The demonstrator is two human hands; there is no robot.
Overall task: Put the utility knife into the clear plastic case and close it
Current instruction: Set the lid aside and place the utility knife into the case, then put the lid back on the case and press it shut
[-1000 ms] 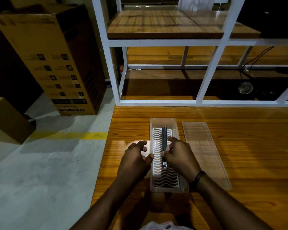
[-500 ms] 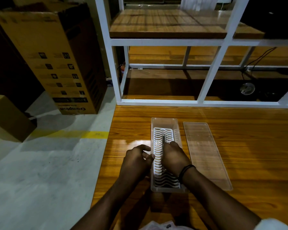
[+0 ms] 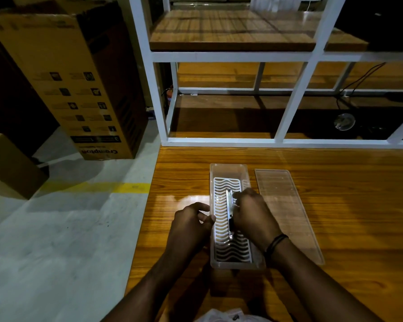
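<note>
Head view, as we list it: on a wooden table (image 3: 335, 205) we find a clear case (image 3: 228, 167), long and narrow, open at the top, with a white wavy-slotted insert (image 3: 221, 228) on its floor. We note the knife (image 3: 230, 213) inside the case, lying lengthwise over the insert near the middle, its silver body pointing away from us. Our right hand (image 3: 254, 217) reaches in from the right wall and its fingers are curled onto the knife's right side, touching it; whether they pinch it or only press on it we cannot tell. A dark band (image 3: 275, 244) sits on that wrist. Our left hand (image 3: 191, 223) rests at the case's left wall, fingers bent and drawn together, the thumb tip against the rim. The clear lid (image 3: 289, 217) lies flat on the table just beside the case, on its right, apart from it. Beyond the table stands a white frame (image 3: 293, 96); on the floor to the left stands a cardboard box (image 3: 68, 77).
</note>
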